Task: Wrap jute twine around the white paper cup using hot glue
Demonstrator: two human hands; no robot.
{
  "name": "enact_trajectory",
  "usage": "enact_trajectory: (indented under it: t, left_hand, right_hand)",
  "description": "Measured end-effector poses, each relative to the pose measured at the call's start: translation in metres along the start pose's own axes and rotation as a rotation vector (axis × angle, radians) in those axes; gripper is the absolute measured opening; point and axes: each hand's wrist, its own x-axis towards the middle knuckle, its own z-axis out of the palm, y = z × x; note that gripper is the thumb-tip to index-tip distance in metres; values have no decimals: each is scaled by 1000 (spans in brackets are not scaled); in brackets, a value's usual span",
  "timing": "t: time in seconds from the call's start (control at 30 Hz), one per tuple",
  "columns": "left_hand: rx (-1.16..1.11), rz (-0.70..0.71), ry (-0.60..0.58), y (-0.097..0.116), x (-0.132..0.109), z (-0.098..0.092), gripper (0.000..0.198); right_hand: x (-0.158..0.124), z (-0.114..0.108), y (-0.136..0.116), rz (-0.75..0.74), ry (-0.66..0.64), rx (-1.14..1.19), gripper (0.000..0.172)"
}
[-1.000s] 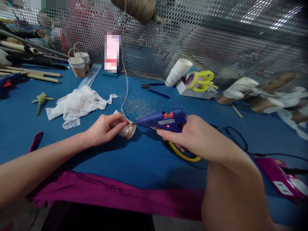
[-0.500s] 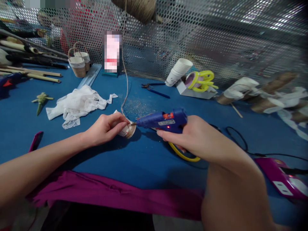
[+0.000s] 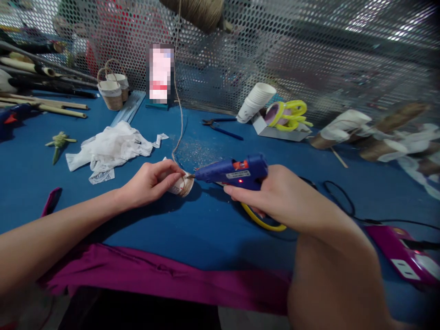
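My left hand (image 3: 151,182) is closed around a small white paper cup (image 3: 178,187) lying on its side, with brown twine wound round the end facing right. A strand of twine (image 3: 181,119) rises from the cup to a large spool (image 3: 197,13) overhead. In my right hand (image 3: 275,195) is a blue hot glue gun (image 3: 233,173) with a red light lit on its side. Its nozzle tip meets the twine-wrapped end of the cup, beside my left fingertips. My palm and fingers hide part of the cup.
Crumpled white material (image 3: 113,146) lies left, near pliers (image 3: 223,129). Two twine-wrapped cups (image 3: 112,96) stand behind it by a phone (image 3: 160,73). Stacked cups (image 3: 256,101) and yellow pipe cleaners (image 3: 290,117) sit back right. A purple power strip (image 3: 402,252) and black cable (image 3: 338,197) lie right.
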Motion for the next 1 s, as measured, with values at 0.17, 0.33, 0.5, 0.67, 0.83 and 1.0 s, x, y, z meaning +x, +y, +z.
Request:
enact_trajectory:
  t: [0.17,0.33,0.5,0.67,0.83,1.0]
  left_hand:
    - [-79,-79,-20,-1,0,1,24]
    - [-102,-91,-16,-1,0,1,25]
    - [-89,-88,-13,0,0,1,25]
    - [-80,-71,-9,-1,-1,1,25]
    - [-36,-37,9,-1,-1,1,22]
    - [-2,-14,0,1,-1,0,21]
  right_hand:
    - [-1,2,0,-18,-5,9,45]
    - [-3,2,1,-59,15,-28,45]
    - [-3,2,-2,-55,33,-75,44]
    - [-1,2,-2,-74,37,-61,46]
    - [0,0,-2,-8,-13,-3,40]
    - [2,0,-5,16,-2,37,29]
